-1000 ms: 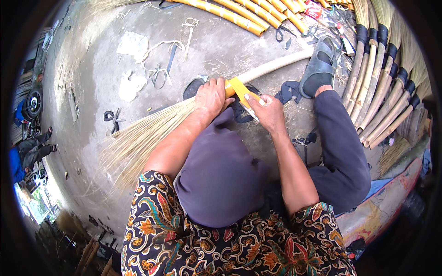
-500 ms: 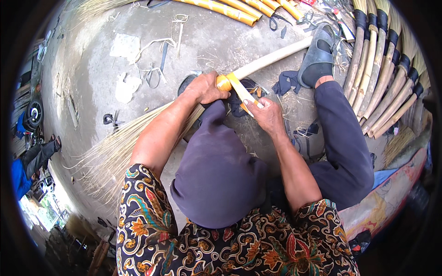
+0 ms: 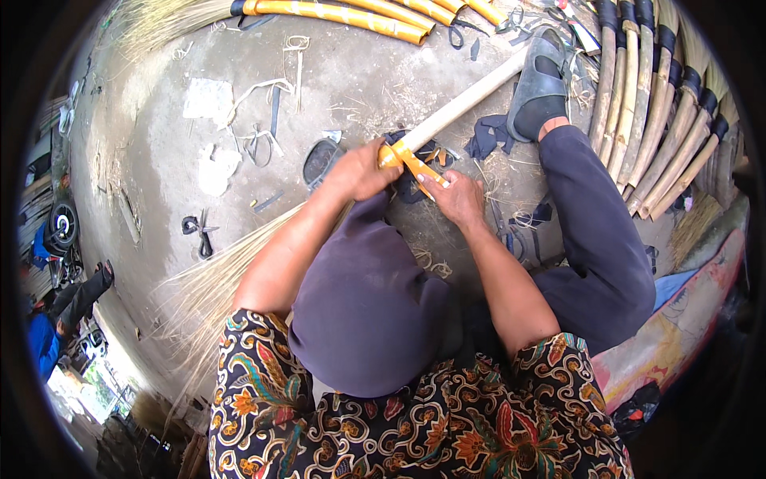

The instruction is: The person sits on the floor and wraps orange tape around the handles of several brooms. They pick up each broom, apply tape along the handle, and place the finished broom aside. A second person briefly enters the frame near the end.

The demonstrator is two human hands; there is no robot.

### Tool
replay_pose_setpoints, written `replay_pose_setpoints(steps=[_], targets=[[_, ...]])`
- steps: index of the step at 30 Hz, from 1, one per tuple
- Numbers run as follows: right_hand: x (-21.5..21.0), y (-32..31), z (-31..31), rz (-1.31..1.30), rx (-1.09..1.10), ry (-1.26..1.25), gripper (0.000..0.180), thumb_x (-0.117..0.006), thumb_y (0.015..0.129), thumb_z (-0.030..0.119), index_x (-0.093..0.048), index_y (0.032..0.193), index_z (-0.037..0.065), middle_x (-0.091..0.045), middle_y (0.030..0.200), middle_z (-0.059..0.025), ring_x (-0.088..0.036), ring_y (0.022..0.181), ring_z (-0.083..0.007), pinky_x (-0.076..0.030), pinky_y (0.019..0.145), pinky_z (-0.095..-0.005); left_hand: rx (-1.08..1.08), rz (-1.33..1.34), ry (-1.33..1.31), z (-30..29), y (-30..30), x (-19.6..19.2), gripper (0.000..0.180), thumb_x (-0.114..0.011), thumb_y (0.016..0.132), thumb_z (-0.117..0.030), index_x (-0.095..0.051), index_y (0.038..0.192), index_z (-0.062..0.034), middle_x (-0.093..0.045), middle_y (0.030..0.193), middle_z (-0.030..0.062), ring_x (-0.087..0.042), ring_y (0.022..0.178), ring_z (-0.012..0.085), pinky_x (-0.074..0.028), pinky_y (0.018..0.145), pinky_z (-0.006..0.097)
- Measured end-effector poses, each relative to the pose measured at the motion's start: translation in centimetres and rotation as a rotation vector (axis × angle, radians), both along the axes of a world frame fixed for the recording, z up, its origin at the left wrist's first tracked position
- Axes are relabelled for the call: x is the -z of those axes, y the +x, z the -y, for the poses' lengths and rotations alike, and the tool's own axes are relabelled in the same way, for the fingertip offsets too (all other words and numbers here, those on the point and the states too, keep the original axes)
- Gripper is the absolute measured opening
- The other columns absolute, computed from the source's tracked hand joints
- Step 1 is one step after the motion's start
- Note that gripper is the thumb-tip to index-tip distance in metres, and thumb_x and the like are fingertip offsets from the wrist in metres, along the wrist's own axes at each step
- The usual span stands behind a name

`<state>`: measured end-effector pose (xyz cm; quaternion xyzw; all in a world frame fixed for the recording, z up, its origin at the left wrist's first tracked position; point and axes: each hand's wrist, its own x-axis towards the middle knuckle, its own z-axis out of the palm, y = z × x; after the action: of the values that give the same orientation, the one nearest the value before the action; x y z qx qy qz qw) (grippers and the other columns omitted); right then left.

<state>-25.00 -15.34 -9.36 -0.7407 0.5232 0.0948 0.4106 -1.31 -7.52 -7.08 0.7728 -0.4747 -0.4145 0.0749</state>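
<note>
A broom lies across in front of me, its pale handle slanting up to the right and its straw bristles spreading to the lower left beneath my left arm. My left hand is closed round the lower handle, beside the yellow wrapping. From there a yellow strip runs down to the right, pulled out by my right hand, which pinches its end between thumb and fingers. The handle's far end meets the sandal on my right foot. My left palm and part of the wrapping are hidden.
Black-handled scissors lie on the floor at left. Yellow-wrapped brooms lie at the top; bare-handled brooms stack at right. Dark cloth scraps and white scraps litter the concrete. Another person is at the far left.
The broom has turned slightly, and the yellow strip now crosses the handle lower, nearer my left hand. My right hand has shifted a little left and down. The view has shifted, showing the scissors fully.
</note>
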Motion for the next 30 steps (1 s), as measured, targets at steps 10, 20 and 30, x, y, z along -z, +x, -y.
replay_pose_setpoints(steps=[10,20,30], targets=[[-2.9,2.6,0.8,0.03,-0.031,-0.075,0.069,-0.068,0.094,0.071,-0.08,0.105,0.004,-0.079,0.091,-0.0208,-0.075,0.094,-0.0354,-0.043,0.097,-0.048,0.018,-0.029,0.158,1.3,-0.5,-5.1,0.094,-0.086,0.086,-0.055,-0.049,0.149,0.0047,-0.062,0.142,0.0297,-0.069,0.12,0.0459,-0.057,0.101,0.049],[-2.7,3.8,1.5,0.103,-0.08,-0.214,0.061,-0.073,0.093,0.067,-0.077,0.091,0.006,-0.078,0.085,-0.0191,-0.075,0.088,-0.0351,-0.043,0.096,-0.0478,-0.131,-0.571,0.134,0.0,2.6,0.6,0.075,-0.092,0.082,-0.049,-0.066,0.129,0.0032,-0.076,0.105,0.0181,-0.073,0.104,0.0307,-0.056,0.095,0.04],[-3.2,4.7,2.3,0.02,-0.124,-0.196,0.077,-0.072,0.09,0.073,-0.079,0.105,-0.002,-0.079,0.094,-0.0243,-0.075,0.091,-0.0374,-0.044,0.096,-0.0452,-0.086,-0.24,0.02,-1.0,2.2,-2.3,0.068,-0.089,0.084,-0.048,-0.07,0.127,0.0003,-0.076,0.114,0.0211,-0.072,0.11,0.0361,-0.054,0.099,0.041]])
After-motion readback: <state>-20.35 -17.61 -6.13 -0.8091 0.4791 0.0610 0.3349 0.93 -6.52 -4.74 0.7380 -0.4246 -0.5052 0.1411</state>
